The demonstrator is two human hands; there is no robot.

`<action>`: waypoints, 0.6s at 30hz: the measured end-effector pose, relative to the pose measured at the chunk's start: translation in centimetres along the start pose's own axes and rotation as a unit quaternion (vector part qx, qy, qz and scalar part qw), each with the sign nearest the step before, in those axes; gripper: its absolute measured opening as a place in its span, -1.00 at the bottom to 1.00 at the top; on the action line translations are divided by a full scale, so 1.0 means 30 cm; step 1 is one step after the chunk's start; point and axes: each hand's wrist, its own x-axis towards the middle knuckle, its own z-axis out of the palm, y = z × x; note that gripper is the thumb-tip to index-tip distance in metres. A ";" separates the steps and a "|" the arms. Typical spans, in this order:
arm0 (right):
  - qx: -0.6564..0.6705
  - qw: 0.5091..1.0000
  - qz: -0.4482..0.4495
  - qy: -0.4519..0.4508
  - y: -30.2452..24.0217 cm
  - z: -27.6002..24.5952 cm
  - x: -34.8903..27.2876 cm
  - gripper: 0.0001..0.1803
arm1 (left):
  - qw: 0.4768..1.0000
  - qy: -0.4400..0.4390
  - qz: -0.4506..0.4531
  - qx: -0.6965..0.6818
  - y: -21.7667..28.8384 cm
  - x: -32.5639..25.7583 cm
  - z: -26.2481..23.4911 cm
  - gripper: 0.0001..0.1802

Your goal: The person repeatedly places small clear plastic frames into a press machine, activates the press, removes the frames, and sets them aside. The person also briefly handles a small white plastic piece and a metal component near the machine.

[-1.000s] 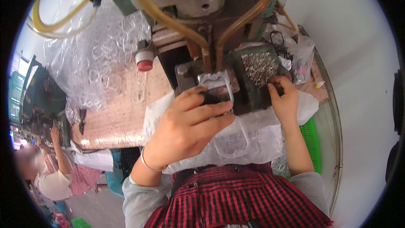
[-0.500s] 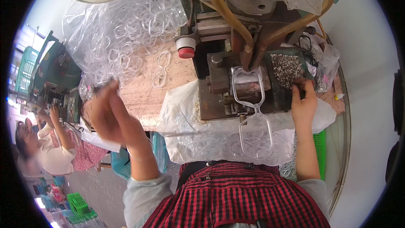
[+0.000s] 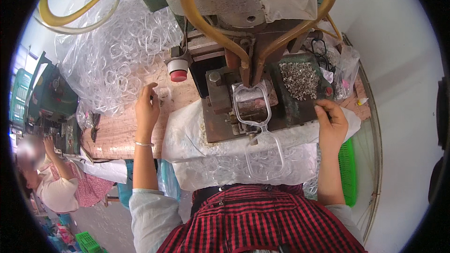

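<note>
Well, left hand (image 3: pixel 147 108) reaches beside clear frames (image 3: pixel 123 84), right hand (image 3: pixel 333 129) curls by the tray (image 3: pixel 299 108) — either grip unclear.

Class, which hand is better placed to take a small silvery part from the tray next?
Probably the right hand: it is beside the tray of silvery parts, while the left hand is across the machine, near clear frames.

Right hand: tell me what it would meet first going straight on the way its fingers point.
Most likely the dark tray holding the pile of small metal pieces; depth is unclear, so the right hand might pass above its edge instead.
</note>
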 end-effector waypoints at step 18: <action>0.349 0.915 0.078 -0.186 -0.331 0.331 0.086 -0.43 | 0.762 0.166 0.038 -0.625 0.652 0.074 -0.193 -0.76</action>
